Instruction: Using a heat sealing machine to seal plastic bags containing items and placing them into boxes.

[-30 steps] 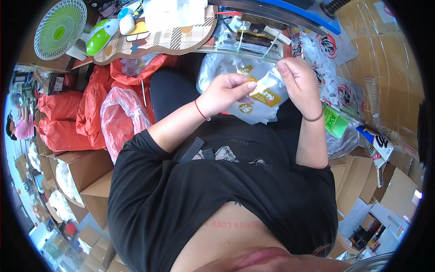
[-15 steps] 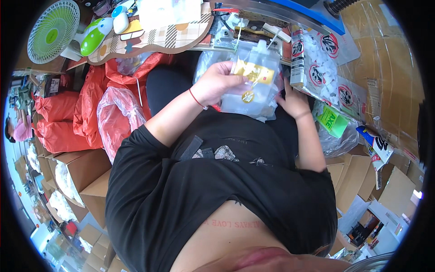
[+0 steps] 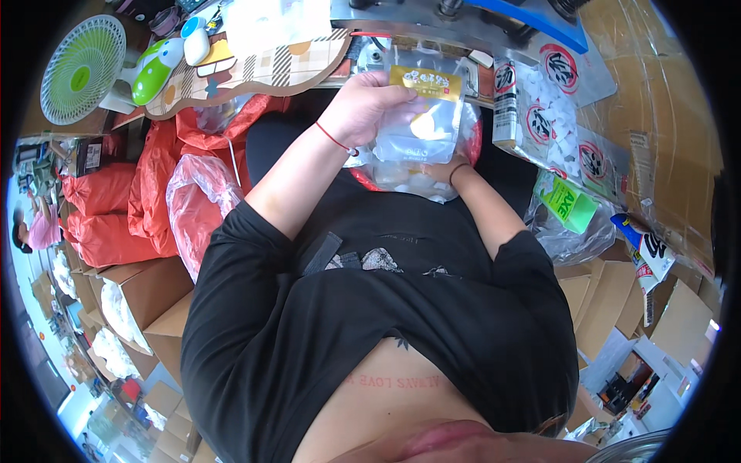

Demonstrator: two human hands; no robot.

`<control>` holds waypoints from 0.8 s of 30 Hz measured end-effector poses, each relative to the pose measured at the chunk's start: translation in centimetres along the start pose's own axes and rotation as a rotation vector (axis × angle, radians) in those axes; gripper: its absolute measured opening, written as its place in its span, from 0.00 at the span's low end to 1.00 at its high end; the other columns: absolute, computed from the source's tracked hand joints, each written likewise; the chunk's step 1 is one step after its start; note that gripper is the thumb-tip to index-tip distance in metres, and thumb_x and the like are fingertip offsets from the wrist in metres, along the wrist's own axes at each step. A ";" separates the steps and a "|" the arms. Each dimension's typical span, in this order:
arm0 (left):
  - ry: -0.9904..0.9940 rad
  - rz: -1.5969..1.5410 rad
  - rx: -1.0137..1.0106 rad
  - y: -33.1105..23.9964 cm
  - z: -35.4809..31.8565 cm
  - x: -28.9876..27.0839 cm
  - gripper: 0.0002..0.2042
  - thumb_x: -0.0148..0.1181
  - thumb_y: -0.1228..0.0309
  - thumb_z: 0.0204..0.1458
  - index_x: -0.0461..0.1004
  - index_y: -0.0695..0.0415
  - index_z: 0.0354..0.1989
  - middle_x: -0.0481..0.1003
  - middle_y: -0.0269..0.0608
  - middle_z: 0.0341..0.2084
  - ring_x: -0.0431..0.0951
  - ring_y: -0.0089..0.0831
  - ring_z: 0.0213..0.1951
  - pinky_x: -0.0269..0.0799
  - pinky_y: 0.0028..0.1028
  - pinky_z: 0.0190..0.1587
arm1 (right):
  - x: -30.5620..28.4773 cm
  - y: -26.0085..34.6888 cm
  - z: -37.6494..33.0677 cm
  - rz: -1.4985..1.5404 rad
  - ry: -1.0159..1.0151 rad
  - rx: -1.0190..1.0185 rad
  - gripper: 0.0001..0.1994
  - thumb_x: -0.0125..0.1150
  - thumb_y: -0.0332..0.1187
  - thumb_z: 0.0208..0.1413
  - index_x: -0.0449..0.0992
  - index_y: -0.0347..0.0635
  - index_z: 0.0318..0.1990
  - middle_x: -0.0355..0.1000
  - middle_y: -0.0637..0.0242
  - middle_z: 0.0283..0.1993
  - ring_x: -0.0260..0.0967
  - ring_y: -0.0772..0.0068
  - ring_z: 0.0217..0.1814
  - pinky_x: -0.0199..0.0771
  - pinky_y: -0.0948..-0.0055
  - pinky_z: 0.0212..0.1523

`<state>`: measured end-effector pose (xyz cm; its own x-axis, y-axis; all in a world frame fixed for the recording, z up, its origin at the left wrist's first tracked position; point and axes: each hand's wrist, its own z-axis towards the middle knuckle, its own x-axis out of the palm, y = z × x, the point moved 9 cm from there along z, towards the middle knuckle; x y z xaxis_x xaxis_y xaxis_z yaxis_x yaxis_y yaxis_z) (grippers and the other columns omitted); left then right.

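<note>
My left hand, a red cord round its wrist, pinches the side of a clear plastic pouch with a gold label. The pouch is held up over my lap, at the front edge of the bench. Below and behind it, between my thighs, is a red-rimmed container with clear plastic pieces in it. My right hand, a dark band at its wrist, reaches in among those pieces. Its fingers are hidden by the pouch and the plastic.
On the bench stand a green-and-white fan and a checked mat. A metal machine with a blue bar spans the back. White scraps fill a box at right. Red bags and cardboard boxes crowd the left.
My left hand has lifted the pouch slightly away from me, toward the bench. My right hand has moved left from the bench's edge into the red-rimmed container.
</note>
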<state>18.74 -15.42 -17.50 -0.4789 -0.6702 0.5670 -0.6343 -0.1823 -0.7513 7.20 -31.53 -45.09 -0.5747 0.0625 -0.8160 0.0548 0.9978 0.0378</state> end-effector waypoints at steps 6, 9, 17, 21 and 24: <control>0.020 -0.010 0.010 0.4 0.4 -1.1 0.12 0.62 0.75 0.56 0.76 0.65 0.47 0.80 0.46 0.40 0.82 0.31 0.41 0.80 0.27 0.47 | 1.4 0.6 1.5 0.312 0.203 0.015 0.24 0.54 0.47 0.60 0.71 0.47 0.61 0.68 0.55 0.63 0.64 0.55 0.66 0.61 0.62 0.66; 0.060 0.004 -0.044 0.6 -1.2 -0.3 0.13 0.62 0.73 0.57 0.76 0.64 0.48 0.80 0.45 0.41 0.82 0.30 0.43 0.79 0.27 0.46 | -4.6 1.1 -1.1 0.475 -0.057 -0.178 0.21 0.55 0.43 0.60 0.72 0.46 0.58 0.70 0.55 0.61 0.68 0.55 0.62 0.66 0.62 0.61; 0.059 -0.017 0.033 0.8 -3.4 0.9 0.17 0.64 0.66 0.57 0.74 0.63 0.50 0.77 0.43 0.45 0.80 0.32 0.44 0.78 0.30 0.48 | -10.7 0.2 -12.9 0.270 -0.231 -0.160 0.17 0.57 0.39 0.59 0.73 0.41 0.53 0.74 0.50 0.49 0.71 0.48 0.52 0.72 0.58 0.52; -0.254 0.597 0.297 0.2 -6.4 -4.1 0.23 0.62 0.65 0.59 0.66 0.63 0.58 0.74 0.39 0.44 0.78 0.27 0.42 0.76 0.28 0.44 | -17.7 2.5 -20.9 0.535 -0.527 -0.422 0.11 0.61 0.30 0.56 0.77 0.36 0.45 0.76 0.52 0.43 0.74 0.52 0.47 0.73 0.64 0.49; -0.356 0.850 0.530 2.4 -10.0 -10.2 0.18 0.63 0.67 0.58 0.70 0.63 0.52 0.74 0.41 0.41 0.76 0.28 0.40 0.75 0.28 0.44 | -23.8 2.3 -27.3 0.580 -0.753 -0.349 0.08 0.60 0.29 0.58 0.78 0.34 0.41 0.76 0.54 0.39 0.74 0.54 0.42 0.73 0.66 0.46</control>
<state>16.02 -1.81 -21.69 -0.3806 -0.8811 -0.2807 0.2117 0.2125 -0.9540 -1.31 -30.07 -9.78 0.1360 0.6291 -0.7653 -0.1488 0.7767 0.6120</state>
